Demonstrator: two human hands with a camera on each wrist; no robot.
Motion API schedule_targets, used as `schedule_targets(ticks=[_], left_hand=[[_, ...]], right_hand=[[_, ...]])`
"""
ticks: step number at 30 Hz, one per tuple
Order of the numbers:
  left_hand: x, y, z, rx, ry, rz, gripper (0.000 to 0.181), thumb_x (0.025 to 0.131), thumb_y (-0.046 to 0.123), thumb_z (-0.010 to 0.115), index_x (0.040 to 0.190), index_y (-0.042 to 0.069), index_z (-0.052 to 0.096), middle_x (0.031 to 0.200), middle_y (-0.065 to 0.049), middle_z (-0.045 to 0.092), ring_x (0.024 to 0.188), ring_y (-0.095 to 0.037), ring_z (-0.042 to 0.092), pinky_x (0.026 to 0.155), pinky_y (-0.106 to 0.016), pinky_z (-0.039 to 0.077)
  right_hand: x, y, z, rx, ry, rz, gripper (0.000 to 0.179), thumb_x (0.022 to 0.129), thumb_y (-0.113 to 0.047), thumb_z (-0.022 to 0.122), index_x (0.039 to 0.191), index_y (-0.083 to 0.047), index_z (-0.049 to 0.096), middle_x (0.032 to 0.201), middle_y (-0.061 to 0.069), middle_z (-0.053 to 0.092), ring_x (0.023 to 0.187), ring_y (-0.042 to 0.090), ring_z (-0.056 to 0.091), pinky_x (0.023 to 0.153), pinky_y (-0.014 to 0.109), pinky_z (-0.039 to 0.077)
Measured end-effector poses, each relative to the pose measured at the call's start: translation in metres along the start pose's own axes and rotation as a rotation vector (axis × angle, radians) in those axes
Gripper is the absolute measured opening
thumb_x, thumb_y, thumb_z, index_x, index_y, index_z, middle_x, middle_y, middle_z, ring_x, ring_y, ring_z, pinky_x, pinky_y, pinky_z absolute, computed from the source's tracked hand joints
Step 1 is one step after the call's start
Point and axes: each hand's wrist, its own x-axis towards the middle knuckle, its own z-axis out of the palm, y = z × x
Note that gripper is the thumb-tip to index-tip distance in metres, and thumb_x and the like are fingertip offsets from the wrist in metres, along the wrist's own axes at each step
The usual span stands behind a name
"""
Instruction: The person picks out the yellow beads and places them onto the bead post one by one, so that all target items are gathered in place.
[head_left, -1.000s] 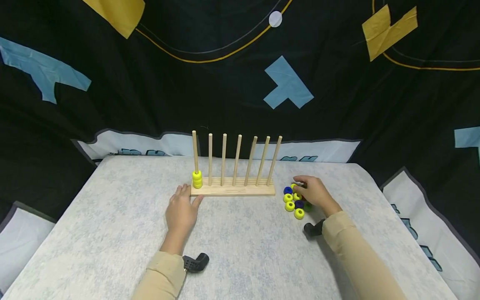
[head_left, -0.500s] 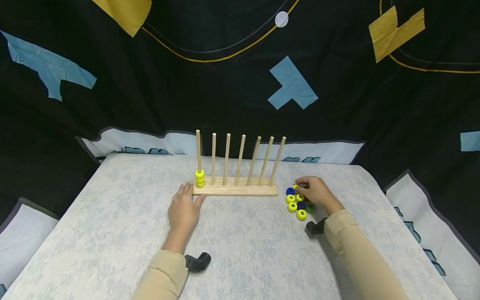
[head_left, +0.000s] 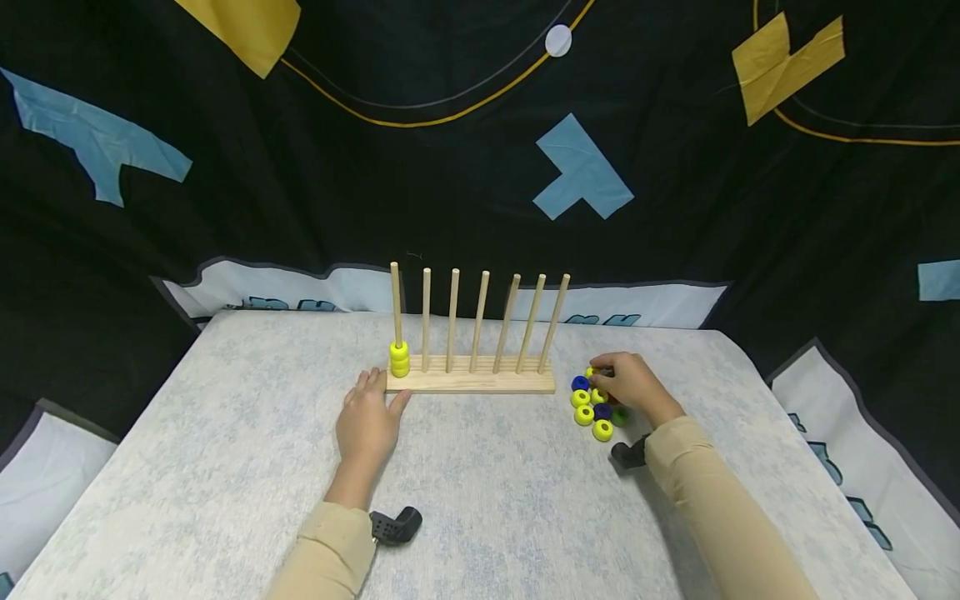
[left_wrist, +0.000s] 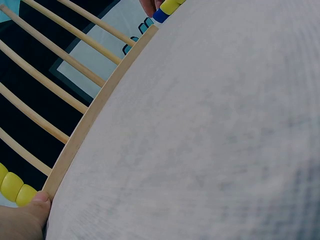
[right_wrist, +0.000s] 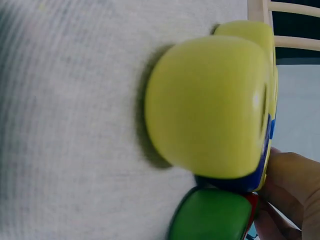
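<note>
Rack [head_left: 471, 383] with three yellow beads [head_left: 399, 362] on its leftmost peg [head_left: 396, 304]

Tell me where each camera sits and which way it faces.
Head: on the head, facing forward and down at the pegboard and loose beads; left hand, right hand and sleeves show.
Left wrist: on that wrist, facing along the pegboard's front edge; left thumb shows, part of the right hand at top.
Right wrist: on that wrist, facing across the loose beads; right-hand fingers show.
Shared: head and left wrist show the yellow bead stack.
</note>
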Motion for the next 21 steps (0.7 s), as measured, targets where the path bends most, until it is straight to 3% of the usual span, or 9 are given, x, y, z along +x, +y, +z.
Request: schedule_targets(ticks=[6,11,18,21], left_hand=[[0.0003,-0.0004,0.0006,0.001,0.000,0.000,0.064,0.096,0.039,0.063,0.144,0.000,0.048,0.154,-0.023,0.041,0.144,-0.044,0.035,0.110,-0.065,0.036],[-0.0005,-0.0002,0.0004,0.005,0.004,-0.003,0.064,0.096,0.038,0.064,0.144,-0.001,0.048,0.153,-0.023,0.042,0.144,-0.045,0.036,0.110,-0.065,0.036],[-0.0001,0.0011,-0.0005,0.017,0.000,-0.008,0.065,0.097,0.039,0.063,0.145,-0.001,0.047,0.153,-0.023,0.041,0.144,-0.045,0.036,0.110,-0.065,0.037],[0.0003,0.0014,-0.0009,0.018,-0.001,-0.011,0.065,0.097,0.040,0.062,0.145,-0.001,0.046,0.154,-0.023,0.041,0.144,-0.045,0.035,0.110,-0.065,0.036]], right_hand=[[0.0018,-0.0016,0.0000,-0.026,-0.007,0.016,0.040,0.099,-0.021,0.062,0.135,-0.004,0.060,0.135,0.018,0.062,0.119,0.030,0.061,0.101,0.048,0.052],[0.0025,0.0012,0.0016,-0.044,-0.003,-0.019,0.041,0.100,-0.021,0.061,0.136,-0.004,0.059,0.136,0.018,0.062,0.117,0.029,0.062,0.099,0.047,0.053],[-0.0026,0.0055,0.0063,-0.018,0.112,-0.117,0.039,0.101,-0.019,0.058,0.136,-0.002,0.058,0.140,0.020,0.056,0.132,0.039,0.052,0.110,0.057,0.043],[-0.0047,0.0045,0.0069,-0.003,0.145,-0.133,0.038,0.102,-0.019,0.057,0.136,-0.002,0.058,0.137,0.019,0.057,0.126,0.037,0.055,0.106,0.055,0.047]])
